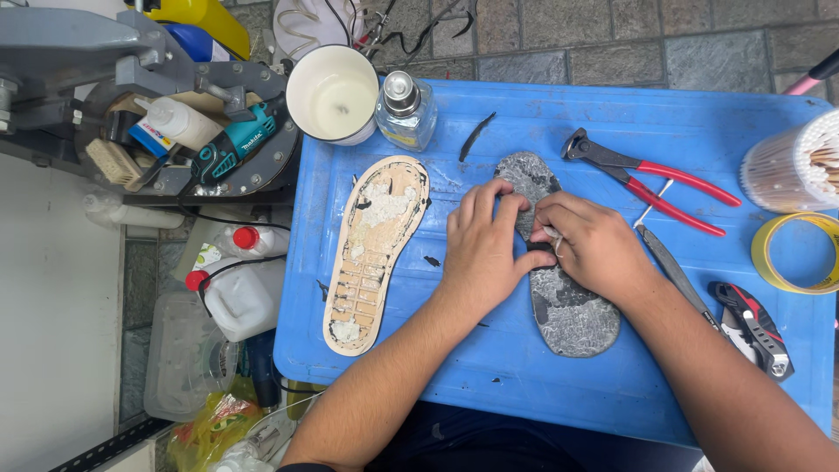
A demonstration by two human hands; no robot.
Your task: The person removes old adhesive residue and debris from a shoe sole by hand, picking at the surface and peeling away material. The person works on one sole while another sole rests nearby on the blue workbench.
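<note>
Blue plastic desk (542,385) over stone paving (612,44). From left: tan insole (371,253); left hand (481,249) pressing flat and right hand (594,245) pinching the grey sole (568,306) at mid-desk; red-handled pincers (651,175); yellow tape roll (795,253).

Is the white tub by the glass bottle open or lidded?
Open: the white tub shows its bare rim and pale inside, with no lid on it.

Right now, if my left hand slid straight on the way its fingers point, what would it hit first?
The left hand rests on the grey sole, fingers pointing up and slightly right. Straight ahead it would cross the sole's front part, then bare blue table. The black strip lies just left of that line, though depth is unclear.
</note>
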